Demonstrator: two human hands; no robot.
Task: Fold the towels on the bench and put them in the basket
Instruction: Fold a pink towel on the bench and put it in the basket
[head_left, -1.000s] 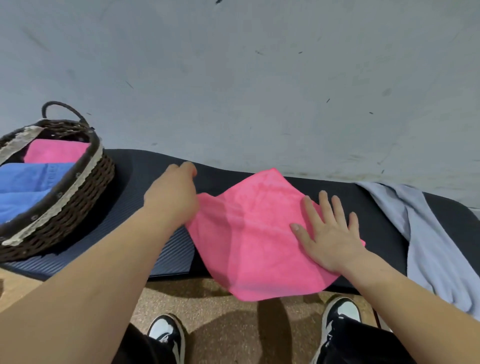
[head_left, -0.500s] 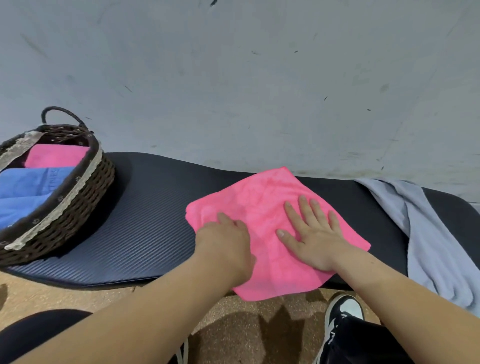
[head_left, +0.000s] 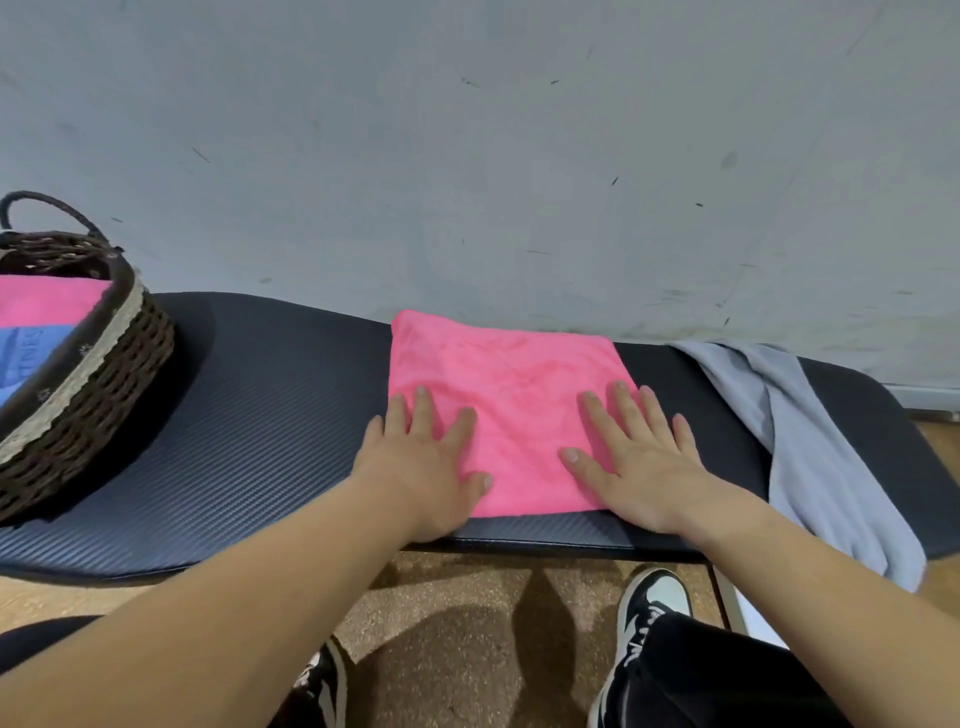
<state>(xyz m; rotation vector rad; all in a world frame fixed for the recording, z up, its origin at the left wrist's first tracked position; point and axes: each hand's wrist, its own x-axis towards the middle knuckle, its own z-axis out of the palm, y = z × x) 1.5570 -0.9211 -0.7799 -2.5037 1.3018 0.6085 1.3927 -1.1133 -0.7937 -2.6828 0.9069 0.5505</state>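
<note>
Right now the dark padded desk fills most of my view, running along a grey wall, and everything I care about sits on it. Off to the right a grey towel lies unfolded and rumpled across the desk, its lower end hanging over the front edge toward the floor. At the far left stands the wicker basket, partly cut off by the frame, with a folded pink cloth and a folded blue cloth already inside. Between them, well apart from the basket and near the grey towel, the pink towel lies flat in a tidy folded rectangle, its near edge close to the desk's front lip. My left hand presses on its left border and my right hand on its right border, the fingers of both straight and spread, gripping nothing. I judge this to be the smoothing of a fold, with another fold or the carry to the basket ahead. The risk I see is the layers sliding apart if I lift from one side only, or the towel being dragged off the front lip by my palms. The hanging grey towel could also slip to the floor if my right arm brushes it.
</note>
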